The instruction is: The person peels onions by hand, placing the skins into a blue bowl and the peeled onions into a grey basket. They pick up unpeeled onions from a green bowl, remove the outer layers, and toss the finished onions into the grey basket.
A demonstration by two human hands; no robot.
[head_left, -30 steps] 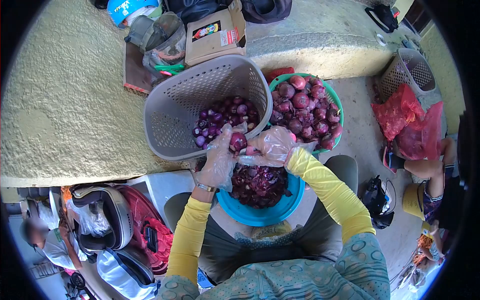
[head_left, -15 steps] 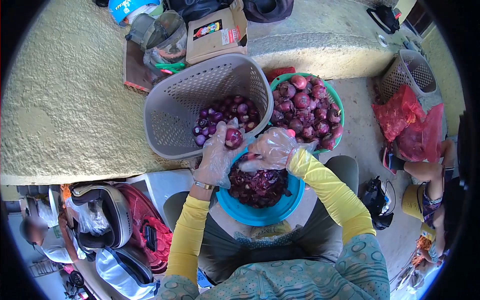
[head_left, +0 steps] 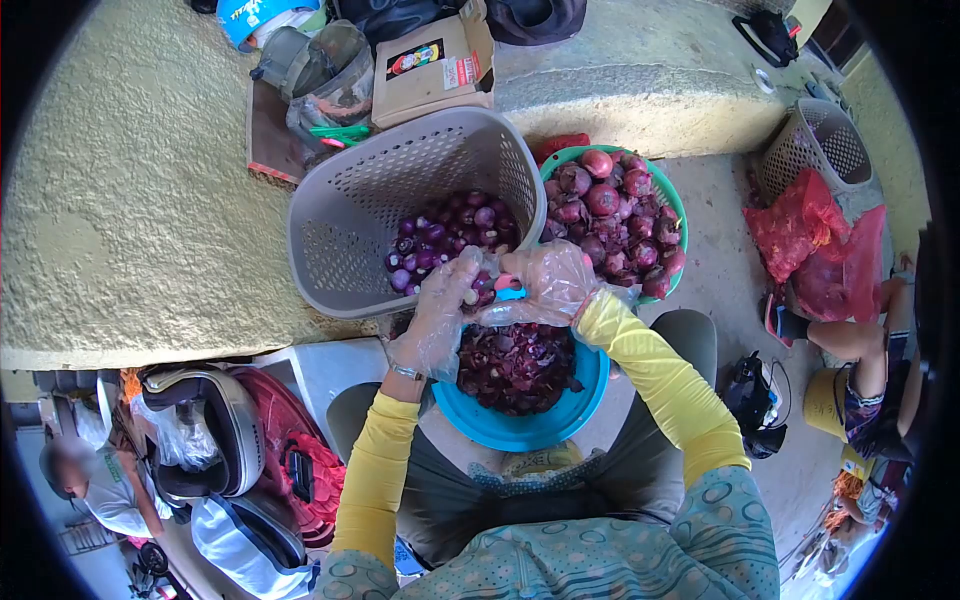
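In a thin clear plastic glove, my left hand (head_left: 440, 305) is closed around a red onion (head_left: 482, 290), partly hidden by the fingers. My right hand (head_left: 550, 282), gloved the same way, grips a small pink-and-blue tool (head_left: 510, 293) against that onion; its working end cannot be made out. Below both hands, a blue basin (head_left: 455, 415) holds dark purple onion skins (head_left: 520, 375). Peeled onions (head_left: 430, 233) lie in the grey perforated basket (head_left: 340, 200) just beyond my left hand. Unpeeled red onions (head_left: 605, 200) fill a green basket (head_left: 683, 225) beyond my right hand.
A cardboard box (head_left: 425, 75) and plastic containers (head_left: 335, 65) sit on the ledge behind the baskets. Red mesh bags (head_left: 820, 250) and another basket (head_left: 820, 145) stand at right. Helmets (head_left: 205, 430) lie at left. People are at both sides.
My right hand has turned and brought the pink-and-blue tool onto the onion. The left hand has tilted the onion, now more covered. At left, a person has shifted.
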